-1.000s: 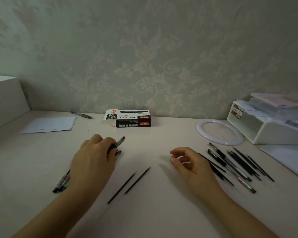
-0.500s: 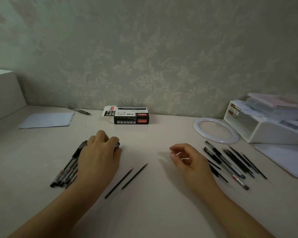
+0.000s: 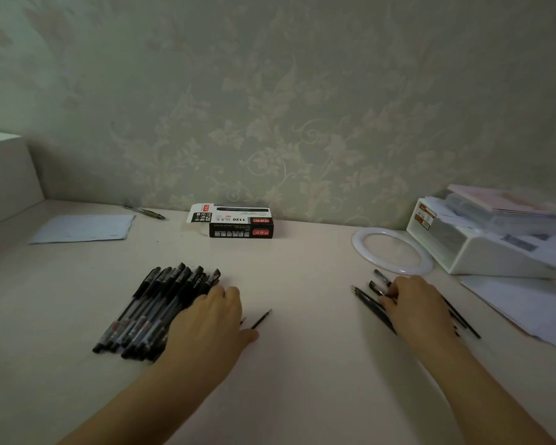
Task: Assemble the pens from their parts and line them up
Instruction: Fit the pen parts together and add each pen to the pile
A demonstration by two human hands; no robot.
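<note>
Several assembled black pens (image 3: 161,306) lie side by side in a slanted row at the left of the desk. My left hand (image 3: 212,319) rests flat, palm down, against the row's right side. It covers most of two thin black refills (image 3: 263,317), whose tips stick out to its right. My right hand (image 3: 418,309) lies over the pile of loose pen parts (image 3: 371,301) at the right. Its fingertips touch a dark barrel there, and the hand hides whether it grips it.
A black and white pen box (image 3: 238,224) lies by the wall. A white ring (image 3: 360,248) and a white storage box (image 3: 482,252) stand at the back right, with papers (image 3: 527,303) in front. At the back left lie a sheet (image 3: 84,228) and a single pen (image 3: 145,211).
My left hand has set its pen into the row and slid right onto the refills. My right hand has moved right, from the bare desk onto the loose parts.
</note>
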